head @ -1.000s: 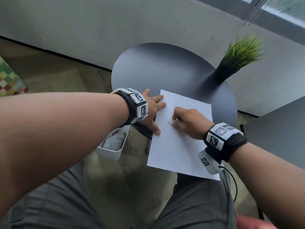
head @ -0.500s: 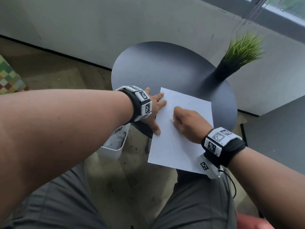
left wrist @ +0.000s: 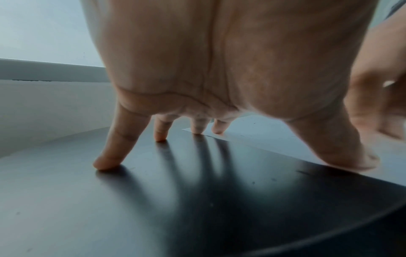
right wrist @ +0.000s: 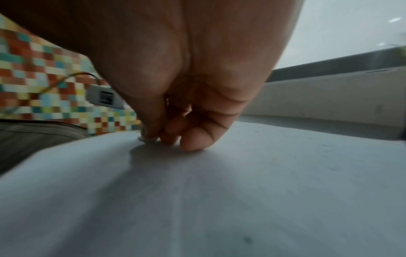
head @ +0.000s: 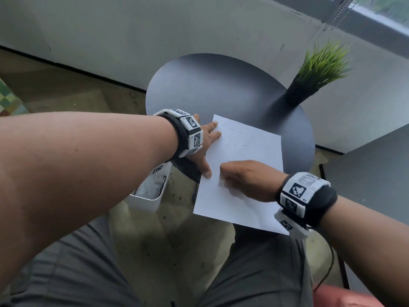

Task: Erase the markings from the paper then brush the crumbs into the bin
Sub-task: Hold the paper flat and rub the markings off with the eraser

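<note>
Your left hand (head: 204, 149) is spread flat, fingers straight and released: two fingertips and the thumb press the left edge of the paper (head: 241, 173), the other fingertips rest on the dark round counter (head: 212, 85) beside it. The left wrist view confirms this, with fingertips (left wrist: 198, 129) on the sheet's corner and the little finger on bare counter.

Your right hand (head: 245, 180) sits near the middle of the paper, fingers clenched and pressed down onto the sheet. In the right wrist view the fingers (right wrist: 191, 142) curl tight against the paper, and a small pale edge shows under the thumb tip, likely the eraser (right wrist: 147, 139); too little of it shows to be sure. The hand is blurred in the head view.

The paper lies on the near right part of the counter, its near end hanging off the counter edge over your lap. Small dark crumbs (head: 232, 140) are scattered on its far half. No clear markings can be made out from here.

The white bin (head: 150, 191) stands on the floor, left of the paper and below the counter edge, partly hidden by your left forearm. A potted green plant (head: 318, 69) stands at the far right of the counter, well apart from the paper.
</note>
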Demonstrator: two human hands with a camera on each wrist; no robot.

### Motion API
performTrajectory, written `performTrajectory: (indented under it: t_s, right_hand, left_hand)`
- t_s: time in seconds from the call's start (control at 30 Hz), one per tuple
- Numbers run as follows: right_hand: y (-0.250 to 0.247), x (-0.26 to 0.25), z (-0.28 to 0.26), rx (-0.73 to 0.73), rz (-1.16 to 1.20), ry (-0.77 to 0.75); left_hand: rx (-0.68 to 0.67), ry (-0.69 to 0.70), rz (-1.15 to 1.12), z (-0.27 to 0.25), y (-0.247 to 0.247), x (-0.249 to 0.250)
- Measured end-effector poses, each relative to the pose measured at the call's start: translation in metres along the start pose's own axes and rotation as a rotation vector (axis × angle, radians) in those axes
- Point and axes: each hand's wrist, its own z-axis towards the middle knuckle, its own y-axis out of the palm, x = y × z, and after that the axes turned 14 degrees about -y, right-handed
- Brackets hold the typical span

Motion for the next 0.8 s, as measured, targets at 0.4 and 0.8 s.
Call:
performTrajectory:
  t_s: [0.4,0.8]
  right_hand:
    - [-0.009,0.014,0.028,0.204,0.088,0.242]
    - [-0.017,0.031,0.044,0.212,0.022,0.229]
  left_hand:
    - [0.002,-0.002,0.007,-0.009,-0.002,-0.001]
    - [-0.025,0.003,0.009,-0.035,-0.008,0.0]
